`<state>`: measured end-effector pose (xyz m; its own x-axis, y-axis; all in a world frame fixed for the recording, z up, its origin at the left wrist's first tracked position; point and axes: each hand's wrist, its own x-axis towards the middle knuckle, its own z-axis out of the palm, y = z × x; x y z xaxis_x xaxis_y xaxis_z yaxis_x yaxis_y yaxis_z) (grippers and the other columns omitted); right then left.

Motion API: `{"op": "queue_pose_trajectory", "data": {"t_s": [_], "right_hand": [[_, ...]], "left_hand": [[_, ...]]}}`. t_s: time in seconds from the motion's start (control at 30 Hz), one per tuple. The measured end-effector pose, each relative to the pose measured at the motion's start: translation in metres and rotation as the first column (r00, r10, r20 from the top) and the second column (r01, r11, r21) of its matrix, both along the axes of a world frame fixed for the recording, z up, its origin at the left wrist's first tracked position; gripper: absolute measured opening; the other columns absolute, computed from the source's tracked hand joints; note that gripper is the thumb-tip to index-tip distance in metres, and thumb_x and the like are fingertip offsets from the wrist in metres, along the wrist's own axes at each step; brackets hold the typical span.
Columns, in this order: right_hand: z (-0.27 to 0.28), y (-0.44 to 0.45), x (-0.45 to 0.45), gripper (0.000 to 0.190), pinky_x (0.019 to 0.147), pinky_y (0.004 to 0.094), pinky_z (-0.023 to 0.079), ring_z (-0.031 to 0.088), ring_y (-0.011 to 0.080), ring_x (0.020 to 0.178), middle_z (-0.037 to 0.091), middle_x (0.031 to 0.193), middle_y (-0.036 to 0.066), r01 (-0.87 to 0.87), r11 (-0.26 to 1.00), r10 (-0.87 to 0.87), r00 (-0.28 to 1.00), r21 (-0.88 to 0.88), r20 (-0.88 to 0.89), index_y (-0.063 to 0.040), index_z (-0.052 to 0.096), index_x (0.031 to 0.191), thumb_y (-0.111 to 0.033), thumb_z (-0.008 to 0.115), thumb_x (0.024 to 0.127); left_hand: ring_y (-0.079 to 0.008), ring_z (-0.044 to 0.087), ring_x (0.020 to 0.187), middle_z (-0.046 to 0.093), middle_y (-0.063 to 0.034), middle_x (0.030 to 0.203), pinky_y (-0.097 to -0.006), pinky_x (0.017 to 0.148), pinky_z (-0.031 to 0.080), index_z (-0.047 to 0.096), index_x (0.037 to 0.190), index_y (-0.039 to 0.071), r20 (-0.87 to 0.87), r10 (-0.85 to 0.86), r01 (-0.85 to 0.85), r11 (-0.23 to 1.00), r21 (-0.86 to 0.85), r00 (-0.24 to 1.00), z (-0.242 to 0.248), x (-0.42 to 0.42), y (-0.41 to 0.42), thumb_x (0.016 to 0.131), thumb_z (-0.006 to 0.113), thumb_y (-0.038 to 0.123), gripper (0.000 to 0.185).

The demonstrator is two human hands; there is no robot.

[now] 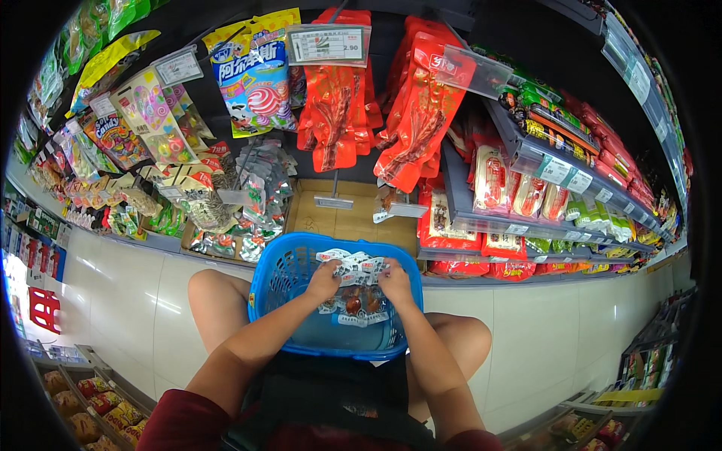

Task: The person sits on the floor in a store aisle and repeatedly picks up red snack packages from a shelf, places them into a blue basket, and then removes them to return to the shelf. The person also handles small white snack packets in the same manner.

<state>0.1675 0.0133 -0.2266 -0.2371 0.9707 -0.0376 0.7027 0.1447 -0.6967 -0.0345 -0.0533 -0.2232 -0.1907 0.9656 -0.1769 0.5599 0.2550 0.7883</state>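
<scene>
Both hands are over a blue plastic shopping basket [338,354] that sits between my knees. My left hand [324,282] pinches the left top edge of a bunch of clear-and-white snack packets [356,304]. At the bunch's right top edge, my right hand [395,282] grips it too. Round brown pieces of food show through the clear lower part of the packets. They hang within the basket's opening; whether they touch its bottom I cannot tell. My fingertips partly hide the white tops of the packets.
Ahead, a cardboard tray [316,208] lies under an empty-ended hook [334,202]. Red meat-snack packets [333,124] and a blue lollipop bag [256,84] hang above. Sausages [615,152] fill shelves on the right. Pale tiled floor [536,338] surrounds me, with more racks behind.
</scene>
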Motion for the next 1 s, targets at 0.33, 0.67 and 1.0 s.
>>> {"op": "queue_pose_trajectory", "data": {"t_s": [0.33, 0.67, 1.0], "right_hand": [[0.05, 0.12, -0.004, 0.054, 0.089, 0.0349, 0.045, 0.056, 0.028, 0.104, 0.054, 0.118, 0.018, 0.303, 0.953, -0.242, 0.756, -0.003, -0.608, -0.001, 0.041, 0.13, -0.004, 0.06, 0.079], [0.086, 0.146, -0.017, 0.06, 0.072, 0.0308, 0.051, 0.058, 0.0208, 0.095, 0.05, 0.12, 0.015, 0.026, 0.965, -0.224, 0.6, -0.261, -0.768, -0.004, 0.034, 0.136, -0.006, 0.061, 0.082], [0.127, 0.082, -0.006, 0.032, 0.046, 0.0231, 0.045, 0.056, 0.0105, 0.054, 0.06, 0.078, 0.008, 0.053, 0.953, -0.251, 0.689, -0.298, -0.68, -0.002, 0.048, 0.113, -0.005, 0.059, 0.084]], "left_hand": [[-0.0235, 0.062, 0.085, 0.054, -0.0147, 0.116, -0.0323, 0.075, 0.05, 0.044, 0.127, 0.004, 0.288, 0.074, -0.183, 0.908, 0.376, 0.955, 0.076, 0.034, 0.122, 0.086, 0.059, 0.008, 0.045], [-0.0084, 0.055, 0.057, 0.059, -0.0021, 0.075, -0.0231, 0.049, 0.044, 0.061, 0.097, 0.003, 0.742, 0.061, -0.266, 0.95, 0.161, 0.667, 0.087, 0.052, 0.175, 0.094, 0.052, 0.022, 0.021], [-0.0068, 0.054, 0.052, 0.064, -0.0036, 0.083, -0.0206, 0.048, 0.044, 0.06, 0.104, 0.003, 0.631, -0.016, -0.094, 0.986, 0.14, 0.776, 0.127, 0.048, 0.111, 0.097, 0.046, 0.025, 0.027]]}}
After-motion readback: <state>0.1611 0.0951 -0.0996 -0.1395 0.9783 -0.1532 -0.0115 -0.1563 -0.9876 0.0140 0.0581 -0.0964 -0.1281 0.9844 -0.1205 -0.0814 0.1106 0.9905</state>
